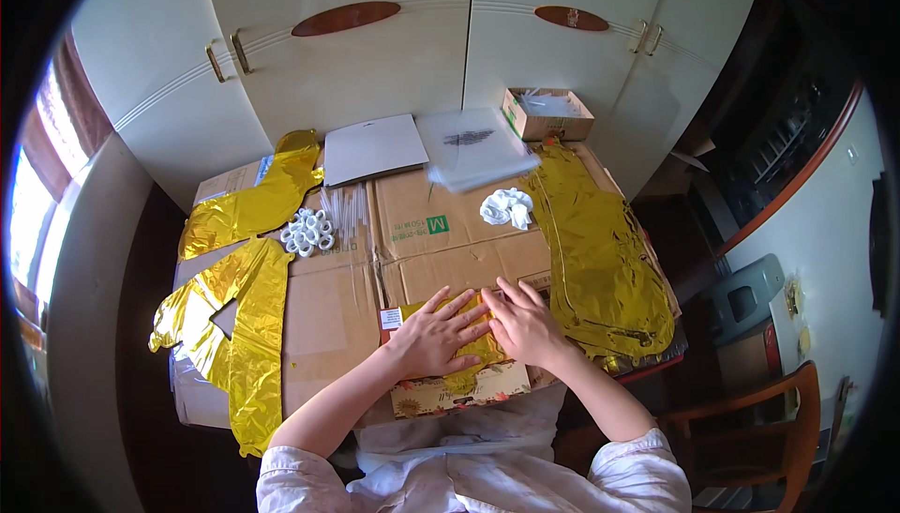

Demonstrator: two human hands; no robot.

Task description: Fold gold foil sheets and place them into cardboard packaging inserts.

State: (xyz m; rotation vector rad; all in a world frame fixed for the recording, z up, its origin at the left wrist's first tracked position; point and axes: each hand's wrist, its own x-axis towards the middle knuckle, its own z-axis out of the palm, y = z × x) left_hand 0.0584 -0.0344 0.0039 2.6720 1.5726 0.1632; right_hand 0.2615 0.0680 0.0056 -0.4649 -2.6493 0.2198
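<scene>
Both hands, left hand [433, 337] and right hand [525, 325], press open fingers flat on a folded gold foil balloon [473, 352], flattening it against the patterned card [459, 393] beneath.

Both hands flat, palms down, fingers spread: left hand [433, 337] & right hand [523, 325] side by side, forearms angled inward.

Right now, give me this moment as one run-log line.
left hand: flat on gold foil piece | right hand: flat on same piece | foil on patterned card | surface: cardboard table top | nearby: gold foil balloon
</scene>
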